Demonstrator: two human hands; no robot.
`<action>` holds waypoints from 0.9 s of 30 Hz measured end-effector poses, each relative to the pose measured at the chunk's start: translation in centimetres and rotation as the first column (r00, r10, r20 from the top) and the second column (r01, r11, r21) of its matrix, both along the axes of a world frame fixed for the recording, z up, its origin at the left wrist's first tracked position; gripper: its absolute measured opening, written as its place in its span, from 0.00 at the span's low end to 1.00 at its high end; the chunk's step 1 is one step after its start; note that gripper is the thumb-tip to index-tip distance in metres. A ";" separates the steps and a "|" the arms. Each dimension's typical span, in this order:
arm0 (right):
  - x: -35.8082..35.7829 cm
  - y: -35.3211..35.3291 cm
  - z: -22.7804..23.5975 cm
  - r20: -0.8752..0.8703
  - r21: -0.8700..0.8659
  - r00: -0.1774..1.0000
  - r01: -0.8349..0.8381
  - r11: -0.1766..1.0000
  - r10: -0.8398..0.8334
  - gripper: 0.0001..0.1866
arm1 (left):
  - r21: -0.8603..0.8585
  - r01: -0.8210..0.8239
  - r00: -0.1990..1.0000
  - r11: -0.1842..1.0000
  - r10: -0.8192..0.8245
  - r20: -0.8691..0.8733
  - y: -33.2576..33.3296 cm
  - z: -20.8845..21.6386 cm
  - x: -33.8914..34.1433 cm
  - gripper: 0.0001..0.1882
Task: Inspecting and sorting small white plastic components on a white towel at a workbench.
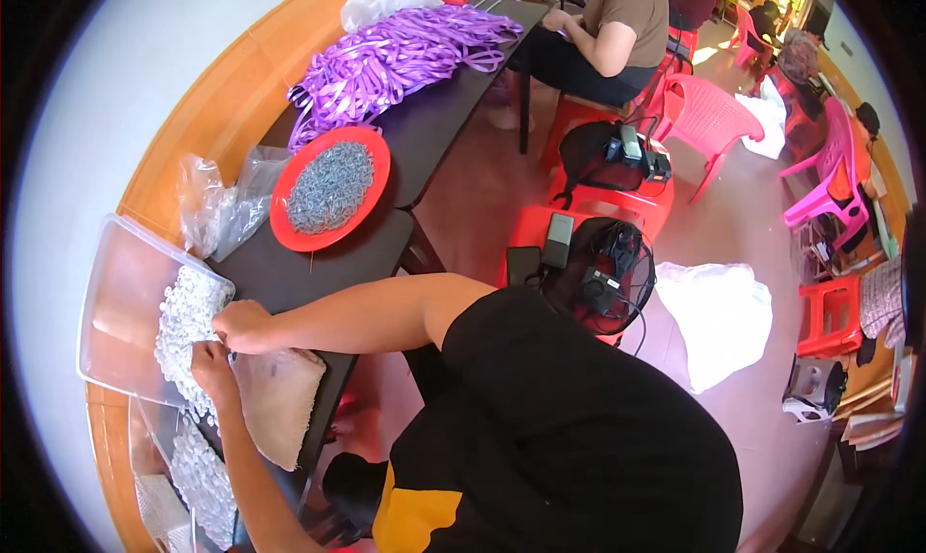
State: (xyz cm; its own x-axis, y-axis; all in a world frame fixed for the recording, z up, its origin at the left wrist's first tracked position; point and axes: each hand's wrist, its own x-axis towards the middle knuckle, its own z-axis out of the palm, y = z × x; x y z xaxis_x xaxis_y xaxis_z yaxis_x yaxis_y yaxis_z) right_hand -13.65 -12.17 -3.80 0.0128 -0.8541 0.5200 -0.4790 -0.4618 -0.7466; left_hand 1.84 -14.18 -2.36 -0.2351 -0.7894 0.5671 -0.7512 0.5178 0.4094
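Observation:
My right hand [247, 327] and my left hand [214, 370] are close together, both with fingers closed, at the edge of a heap of small white plastic pieces [183, 322]. What is between the fingers is too small or hidden to make out. The heap spills from a clear plastic bin [116, 307] lying tipped on its side. Just below my hands, a beige cloth-like pad [280, 404] lies along the table edge. Beyond my right arm, a red plate [282, 227] carries a mound of small grey metal parts [331, 187].
Purple ribbon lanyards [395, 66] are piled on the dark table [289, 278]. Clear plastic bags [227, 211] lean by the wall. Another bin of clear pieces [203, 476] is at lower left. Red stools [617, 191] holding devices stand right; a seated person [627, 32] is beyond.

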 end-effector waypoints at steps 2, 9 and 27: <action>0.0 0.2 0.6 0.112 -0.011 0.993 -0.035 0.999 0.036 0.05 | 0.040 0.023 0.992 0.999 -0.018 -0.121 1.6 0.5 0.7 0.11; 1.5 2.5 2.0 0.246 0.002 0.939 -0.248 0.969 0.240 0.04 | 0.358 0.115 0.837 0.926 0.104 -0.537 11.0 2.2 -0.7 0.11; 2.8 7.7 3.1 0.200 -0.135 0.970 -0.112 0.985 0.137 0.03 | 0.289 0.413 0.518 0.863 0.038 -0.854 14.1 1.4 -1.0 0.10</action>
